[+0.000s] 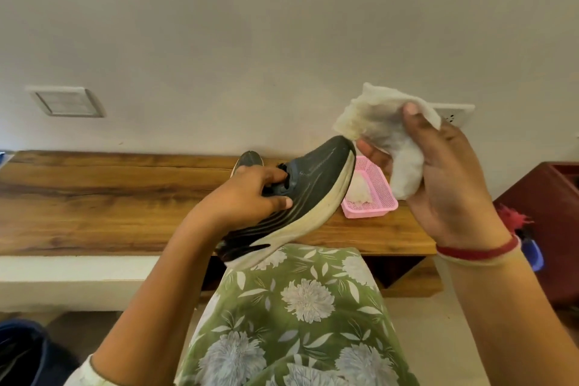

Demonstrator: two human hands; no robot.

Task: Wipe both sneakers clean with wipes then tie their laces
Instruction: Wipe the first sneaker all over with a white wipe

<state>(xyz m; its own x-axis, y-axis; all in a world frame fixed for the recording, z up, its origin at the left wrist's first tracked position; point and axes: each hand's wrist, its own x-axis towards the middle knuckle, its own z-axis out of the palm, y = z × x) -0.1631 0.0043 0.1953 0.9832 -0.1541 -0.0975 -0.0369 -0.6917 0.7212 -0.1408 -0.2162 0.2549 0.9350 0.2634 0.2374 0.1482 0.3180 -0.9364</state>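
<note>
Room: a plain off-white wall (250, 25) behind a long brown wooden desk (109, 204).
Far left: a white square wall plate (67, 102) above the desk; a dark blue bin (22, 351) low in the corner.
Left hand: the left hand (250, 194) grips the dark grey sneaker with a cream sole (310, 194) by its upper, fingers curled into the lace area and thumb on the side.
Held sneaker: tilted, toe up and to the right, heel resting on a lap in green floral cloth (297, 307).
Second sneaker: a grey sneaker toe (249, 159) shows on the desk, just behind the left hand.
Basket: a pink plastic mesh basket (369, 212) on the desk, partly hidden by the held sneaker, with a crumpled white wad (360, 193) inside.
Wipe: a crumpled white wipe (385, 131) raised just beside the toe; whether they touch cannot be told.
Right hand: the right hand (451, 185) pinches the wipe between thumb and fingers; a red bangle (476, 252) circles its wrist.
Far right: a dark red cabinet (548, 213).
</note>
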